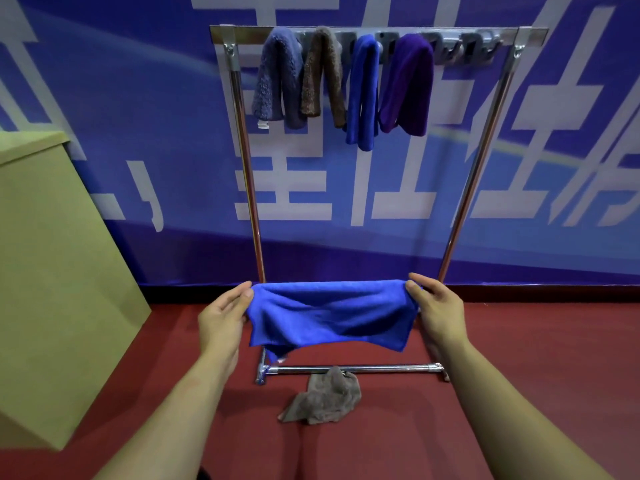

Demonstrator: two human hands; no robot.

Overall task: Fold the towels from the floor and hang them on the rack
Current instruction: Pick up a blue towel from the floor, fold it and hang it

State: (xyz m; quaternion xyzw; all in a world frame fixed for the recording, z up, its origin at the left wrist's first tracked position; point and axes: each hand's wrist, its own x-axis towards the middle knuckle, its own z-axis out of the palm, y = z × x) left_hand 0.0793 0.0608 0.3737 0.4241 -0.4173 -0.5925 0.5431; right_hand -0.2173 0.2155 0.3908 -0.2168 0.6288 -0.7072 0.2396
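A blue towel [329, 315] hangs stretched between my hands, folded over, in front of the metal rack [478, 161]. My left hand [225, 315] pinches its left end and my right hand [434, 306] pinches its right end. On the rack's top bar hang several folded towels: a grey-blue one [278, 74], a brown one [322, 76], a blue one [363, 91] and a purple one [410, 84]. A crumpled grey-brown towel [325, 396] lies on the red floor just before the rack's bottom bar [381, 368].
A tall cardboard box [52, 271] stands at the left. A blue banner wall [138, 133] with white characters runs behind the rack. Grey clips [464, 46] hang at the right part of the top bar. Red floor [519, 341] spreads around the rack's base.
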